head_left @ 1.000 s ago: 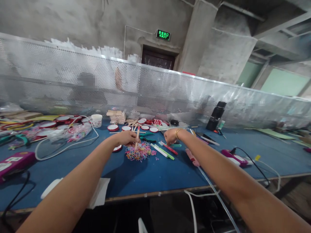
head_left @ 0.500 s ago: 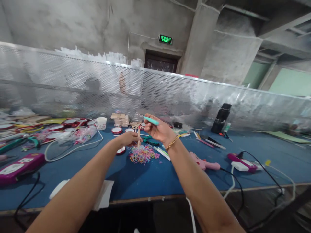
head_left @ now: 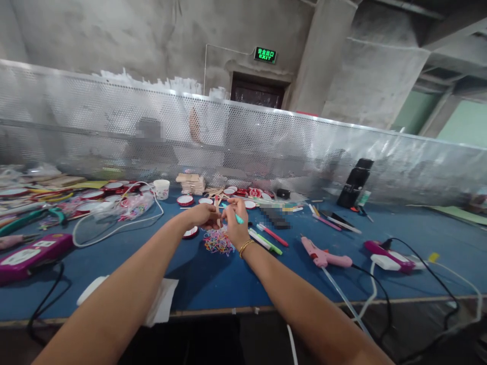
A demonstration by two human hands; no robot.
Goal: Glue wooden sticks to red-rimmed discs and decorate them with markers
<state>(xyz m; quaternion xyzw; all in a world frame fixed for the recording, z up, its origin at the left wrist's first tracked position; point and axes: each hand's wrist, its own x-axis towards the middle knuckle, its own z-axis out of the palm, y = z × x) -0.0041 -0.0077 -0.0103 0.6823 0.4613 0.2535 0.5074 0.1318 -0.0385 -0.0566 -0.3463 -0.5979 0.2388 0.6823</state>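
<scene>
In the head view, our left hand (head_left: 204, 216) pinches a flat, red-tipped wooden stick (head_left: 217, 207), nearly upright, well in from the blue desk's (head_left: 216, 291) near edge. Our right hand (head_left: 235, 224), just right of it, grips a slim teal pen (head_left: 239, 219) slanting toward it; contact, we cannot tell.

Right fingers (head_left: 230, 215) hide part of the teal pen (head_left: 239, 219).
</scene>
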